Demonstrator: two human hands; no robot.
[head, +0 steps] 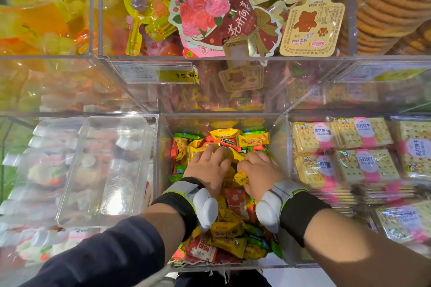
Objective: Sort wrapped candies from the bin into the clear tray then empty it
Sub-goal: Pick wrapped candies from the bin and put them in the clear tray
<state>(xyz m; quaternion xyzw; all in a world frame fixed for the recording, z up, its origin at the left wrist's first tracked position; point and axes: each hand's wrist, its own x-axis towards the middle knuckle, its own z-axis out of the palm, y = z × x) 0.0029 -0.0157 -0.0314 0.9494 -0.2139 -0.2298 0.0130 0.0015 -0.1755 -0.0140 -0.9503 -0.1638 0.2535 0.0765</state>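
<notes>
We have both hands down in the clear acrylic bin [278,147] of small foil-wrapped candies [253,141], yellow, red and green, because that is where the picking has to happen. Our left hand [207,168] lies palm down with fingers spread over the pile, pinching nothing that we can see. Our right hand [261,170] is curled into the heap, and a yellow wrapped candy [241,177] sits at its thumb, though we cannot tell whether it is truly gripped or only touched. The empty clear rectangular plastic tray [70,193] rests just beside the bin on our left, atop a neighbouring compartment of pale wrapped sweets (handy for a short carry across). It appears to hold no candy yet, so we judge the sorting barely begun. To our right lie packs of soda crackers [314,137].
</notes>
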